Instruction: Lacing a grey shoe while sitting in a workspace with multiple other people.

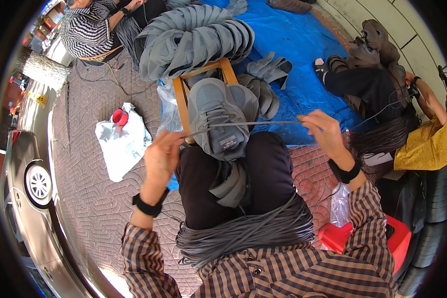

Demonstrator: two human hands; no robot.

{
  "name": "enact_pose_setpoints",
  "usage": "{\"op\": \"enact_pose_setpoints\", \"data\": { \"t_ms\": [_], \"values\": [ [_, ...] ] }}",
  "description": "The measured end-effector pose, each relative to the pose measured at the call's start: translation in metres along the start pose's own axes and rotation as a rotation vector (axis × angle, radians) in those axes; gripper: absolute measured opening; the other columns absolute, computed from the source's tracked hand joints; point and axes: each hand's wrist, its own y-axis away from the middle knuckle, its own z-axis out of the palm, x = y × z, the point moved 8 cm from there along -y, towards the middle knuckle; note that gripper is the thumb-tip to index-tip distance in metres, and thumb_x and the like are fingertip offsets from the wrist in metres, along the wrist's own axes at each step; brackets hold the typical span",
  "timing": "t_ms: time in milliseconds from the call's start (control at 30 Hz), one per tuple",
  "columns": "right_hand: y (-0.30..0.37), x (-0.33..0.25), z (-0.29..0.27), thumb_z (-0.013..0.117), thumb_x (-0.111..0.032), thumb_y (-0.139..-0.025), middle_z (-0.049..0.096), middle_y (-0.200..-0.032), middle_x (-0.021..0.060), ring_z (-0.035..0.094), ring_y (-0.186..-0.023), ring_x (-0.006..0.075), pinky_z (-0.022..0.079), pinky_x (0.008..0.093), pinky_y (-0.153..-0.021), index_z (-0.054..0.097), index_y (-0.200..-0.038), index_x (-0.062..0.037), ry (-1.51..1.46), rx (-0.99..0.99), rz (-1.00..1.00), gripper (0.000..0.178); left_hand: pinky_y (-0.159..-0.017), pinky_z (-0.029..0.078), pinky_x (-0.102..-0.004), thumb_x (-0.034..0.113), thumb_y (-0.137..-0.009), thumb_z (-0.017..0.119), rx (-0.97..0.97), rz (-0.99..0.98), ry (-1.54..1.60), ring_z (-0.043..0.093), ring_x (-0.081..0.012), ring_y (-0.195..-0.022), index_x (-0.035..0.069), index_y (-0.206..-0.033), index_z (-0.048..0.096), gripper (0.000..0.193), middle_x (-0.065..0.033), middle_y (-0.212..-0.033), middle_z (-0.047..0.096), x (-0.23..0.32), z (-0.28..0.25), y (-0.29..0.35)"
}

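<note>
A grey shoelace (253, 123) is pulled taut between my two hands, crossing over a grey shoe upper (207, 105). My left hand (162, 153) is closed on the lace's left end, beside my knee. Its right end is pinched in the fingers of my right hand (325, 131), past the other knee. The upper lies on a wooden frame (180, 107) in front of me, with lacing across its front and a tongue toward me. Another folded grey piece (229, 186) sits between my thighs. A thick bundle of dark grey laces (243, 233) lies over my lap.
Stacked grey uppers (193, 42) stand beyond the frame, with loose ones (269, 67) on a blue tarp (308, 30). Two people sit nearby, far left and right. A white plastic bag (121, 149) lies left, a red stool (400, 241) right, and a parked car (39, 218) far left.
</note>
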Motion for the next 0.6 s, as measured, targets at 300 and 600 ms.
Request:
{"op": "enact_pose_setpoints", "data": {
  "t_ms": [300, 600],
  "values": [
    [0.215, 0.199, -0.003, 0.063, -0.009, -0.08, 0.064, -0.074, 0.0113, 0.061, -0.058, 0.0207, 0.047, 0.0313, -0.058, 0.072, -0.087, -0.0017, -0.093, -0.14, 0.808, 0.013, -0.056, 0.041, -0.0246, 0.009, -0.093, 0.057, 0.152, -0.665, 0.796, 0.054, -0.0085, -0.063, -0.002, -0.089, 0.069, 0.017, -0.0033, -0.067, 0.06, -0.239, -0.005, 0.231],
    [0.012, 0.043, 0.05, 0.064, -0.018, -0.085, 0.066, -0.105, 0.0166, 0.065, -0.096, 0.0287, 0.049, 0.0351, -0.084, 0.063, -0.116, -0.003, -0.186, -0.087, 0.231, 0.034, -0.065, 0.051, -0.0242, 0.02, -0.089, 0.059, -0.309, -1.004, 0.559, 0.066, -0.0129, -0.076, -0.004, -0.094, 0.066, 0.026, -0.0091, -0.082, 0.07, -0.204, 0.025, 0.323]
  ]
}}
